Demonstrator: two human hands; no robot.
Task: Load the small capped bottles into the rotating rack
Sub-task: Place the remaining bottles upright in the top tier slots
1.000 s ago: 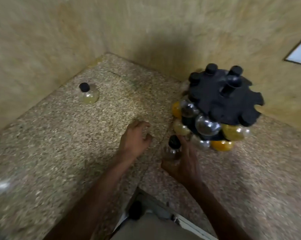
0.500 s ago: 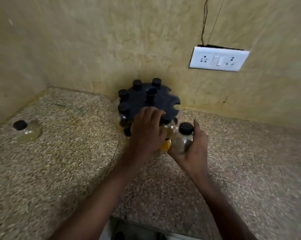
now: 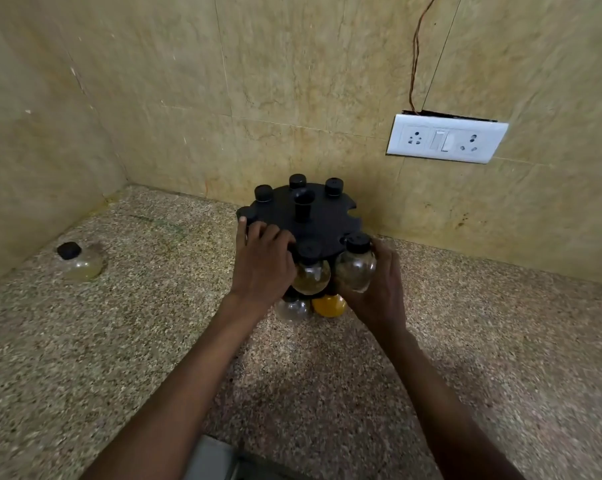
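Observation:
The black rotating rack stands on the speckled counter near the back wall, with several round black-capped bottles hanging in its rim slots. My right hand is shut on a clear round bottle, whose black cap sits at a slot on the rack's near right rim. My left hand rests on the rack's near left edge, fingers curled over it. A hanging bottle with yellowish contents shows between my hands. Lower down sit a clear bottle and an orange-filled bottle. One loose capped bottle stands far left.
Beige tiled walls meet in a corner behind the rack at the left. A white switch and socket plate with a brown wire above it is on the back wall at the right. The counter's front edge lies between my forearms.
My right hand has lifted the clear bottle from beside the rack up to its near right rim. My left hand went from the counter onto the rack's left edge. The camera view swung left and up.

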